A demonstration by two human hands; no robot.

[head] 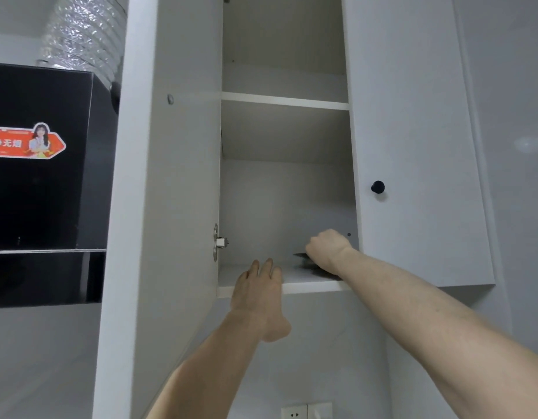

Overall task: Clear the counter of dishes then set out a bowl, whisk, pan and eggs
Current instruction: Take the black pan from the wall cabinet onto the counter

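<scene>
At centre frame, the right hand [326,247] reaches into the open wall cabinet [286,285], its grip curled round a dark dish [302,257] on the bottom shelf. The left hand [258,293] rests straight-fingered on the shelf's front edge, holding nothing.

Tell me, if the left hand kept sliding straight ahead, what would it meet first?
Probably nothing soon: the left hand points over the bottom shelf into bare cupboard space, so likely the back wall. The dark dish lies to its right, though depth is unclear.
</scene>
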